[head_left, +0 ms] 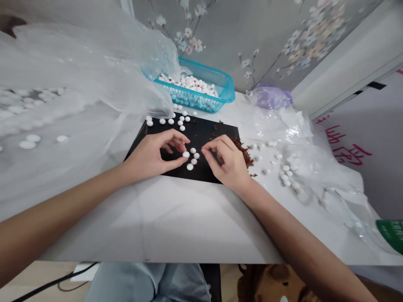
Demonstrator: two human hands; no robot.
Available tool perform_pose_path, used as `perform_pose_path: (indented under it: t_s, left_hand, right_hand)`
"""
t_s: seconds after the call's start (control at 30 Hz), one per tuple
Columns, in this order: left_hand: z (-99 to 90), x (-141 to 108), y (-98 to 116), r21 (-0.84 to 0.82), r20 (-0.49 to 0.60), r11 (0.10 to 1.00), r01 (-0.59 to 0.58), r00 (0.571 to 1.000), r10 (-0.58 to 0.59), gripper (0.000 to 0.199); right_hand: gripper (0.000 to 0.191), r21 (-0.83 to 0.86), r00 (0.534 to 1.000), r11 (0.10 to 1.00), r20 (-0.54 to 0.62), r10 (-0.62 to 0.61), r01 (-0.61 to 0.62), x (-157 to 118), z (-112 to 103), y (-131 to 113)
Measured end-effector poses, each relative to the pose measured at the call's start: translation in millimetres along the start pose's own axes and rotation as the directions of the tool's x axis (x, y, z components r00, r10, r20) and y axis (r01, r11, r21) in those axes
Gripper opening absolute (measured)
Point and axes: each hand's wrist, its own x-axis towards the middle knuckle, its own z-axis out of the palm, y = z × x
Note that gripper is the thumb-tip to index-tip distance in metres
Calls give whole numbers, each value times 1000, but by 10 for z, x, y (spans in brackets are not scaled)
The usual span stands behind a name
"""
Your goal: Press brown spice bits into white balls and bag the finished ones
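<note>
On a black mat [201, 126], several small white balls [194, 161] sit in a loose cluster between my hands. My left hand [154, 153] curves open at the cluster's left side, thumb and fingers apart. Its thumb tip is right by one white ball [186, 154]; whether they touch I cannot tell. At the right of the cluster, my right hand [228, 161] has its thumb and index fingertips pinched together. Anything in that pinch is too small to make out. A heap of small brown spiky pieces [244, 152] lies just behind my right hand.
A blue plastic basket [225, 90] full of white balls and brown bits stands at the back. A large clear plastic bag [94, 75] covers the left side. Several white balls, a purple bag [272, 98] and a clear bottle with a green label [390, 235] lie to the right.
</note>
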Motion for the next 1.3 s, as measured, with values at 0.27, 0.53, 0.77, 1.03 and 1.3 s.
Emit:
perform_pose_path:
  t_s: [0.27,0.53,0.77,1.03,1.3]
  left_hand:
    - [-86,45,-110,141,32,990,16,999,-21,27]
    - [-97,99,-229,364,123,922,-133,988,94,30]
    - [-106,92,-218,271,122,943,-193,979,165,24]
    - [-374,113,-351,614,-134,772,166,985,-106,34]
    - [-427,108,-326,556,-196,808,197,975,-103,23]
  right_hand:
    - [11,-60,1000,998,-18,24,-25,0,14,73]
    - [14,-91,1000,996,-27,-4,1,-2,18,57]
    - [13,-114,999,993,-39,-27,23,-7,13,59]
    - [13,-133,998,991,-51,-29,22,-6,19,71]
    - [12,-154,993,987,-95,-66,51,-10,19,73]
